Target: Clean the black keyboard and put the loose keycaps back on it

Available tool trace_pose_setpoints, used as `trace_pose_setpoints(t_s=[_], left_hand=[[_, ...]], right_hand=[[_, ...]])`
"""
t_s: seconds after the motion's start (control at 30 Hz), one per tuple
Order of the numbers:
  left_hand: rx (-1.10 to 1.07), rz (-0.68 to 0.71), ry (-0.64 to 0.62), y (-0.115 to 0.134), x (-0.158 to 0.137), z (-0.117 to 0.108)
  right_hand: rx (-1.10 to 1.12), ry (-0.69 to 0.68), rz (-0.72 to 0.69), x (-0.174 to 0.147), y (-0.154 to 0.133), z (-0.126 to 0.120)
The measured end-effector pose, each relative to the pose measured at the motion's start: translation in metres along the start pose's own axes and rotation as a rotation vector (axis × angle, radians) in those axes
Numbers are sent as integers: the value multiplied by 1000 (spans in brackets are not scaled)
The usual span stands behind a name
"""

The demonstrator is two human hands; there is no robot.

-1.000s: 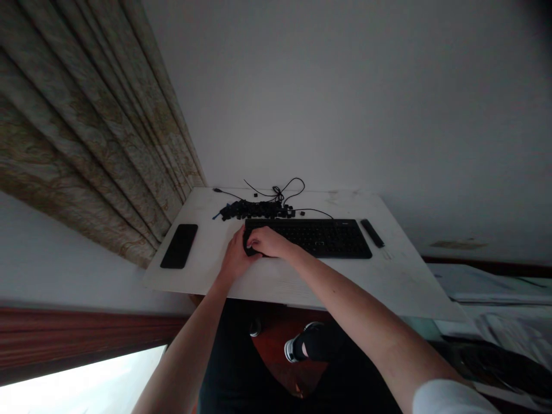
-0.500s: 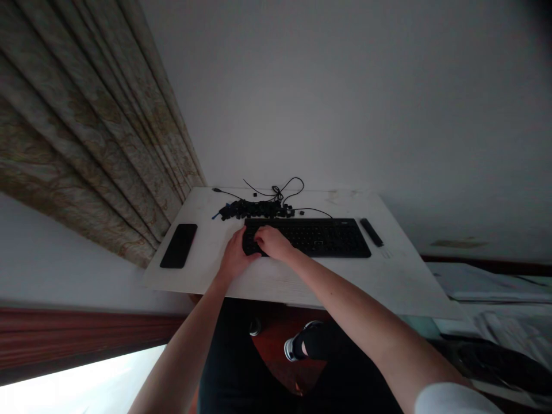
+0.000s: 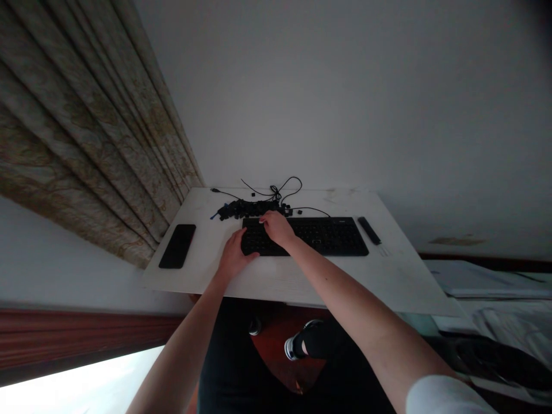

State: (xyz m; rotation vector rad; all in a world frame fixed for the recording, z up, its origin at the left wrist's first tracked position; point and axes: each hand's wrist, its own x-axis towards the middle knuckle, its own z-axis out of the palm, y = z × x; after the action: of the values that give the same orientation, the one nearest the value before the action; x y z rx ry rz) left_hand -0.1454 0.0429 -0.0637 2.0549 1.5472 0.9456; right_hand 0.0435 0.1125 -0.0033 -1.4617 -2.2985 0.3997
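Observation:
A black keyboard (image 3: 338, 240) lies lengthwise on the white table. At its left end my left hand (image 3: 234, 256) grips the side, fingers along the edge and thumb at the front corner. My right hand (image 3: 278, 228) is over the upper left part of the keyboard, close to a heap of loose black keycaps (image 3: 245, 209). Its fingers are curled together, and whatever they hold is too small to make out. A thin blue-tipped object (image 3: 214, 217) sticks out of the heap's left end.
A black phone (image 3: 177, 246) lies on the table's left side. Right of the keyboard is a slim dark bar (image 3: 369, 230). A black cable (image 3: 294, 178) loops behind the keycaps, near the wall. A patterned curtain (image 3: 107, 126) hangs at left.
My right hand has moved away from me, from the left middle of the keyboard to its back edge by the keycap heap. My left hand stays at the keyboard's left end.

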Motion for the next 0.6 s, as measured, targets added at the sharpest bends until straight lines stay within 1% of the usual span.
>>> trace_pose_setpoints(t_s=[0.1,0.23,0.33,0.4,0.5,0.53,0.6], left_hand=[[-8,-1,3,0,0,0],[0,-3,0,0,-1,1],[11,-3,3,1,-2,2],[35,8,15,4,-3,2],[98,62,27,9,-4,1],[122,93,19,11,-5,0],[160,164,-19,13,-7,0]], right_hand=[[-34,-80,-2,-8,-1,7],[64,-165,-125,-42,1,14],[170,-216,-207,-60,8,10],[209,-168,-196,-59,16,3],[177,34,-84,-41,29,-8],[142,78,-40,-34,34,-11],[67,73,19,-24,40,-13]])
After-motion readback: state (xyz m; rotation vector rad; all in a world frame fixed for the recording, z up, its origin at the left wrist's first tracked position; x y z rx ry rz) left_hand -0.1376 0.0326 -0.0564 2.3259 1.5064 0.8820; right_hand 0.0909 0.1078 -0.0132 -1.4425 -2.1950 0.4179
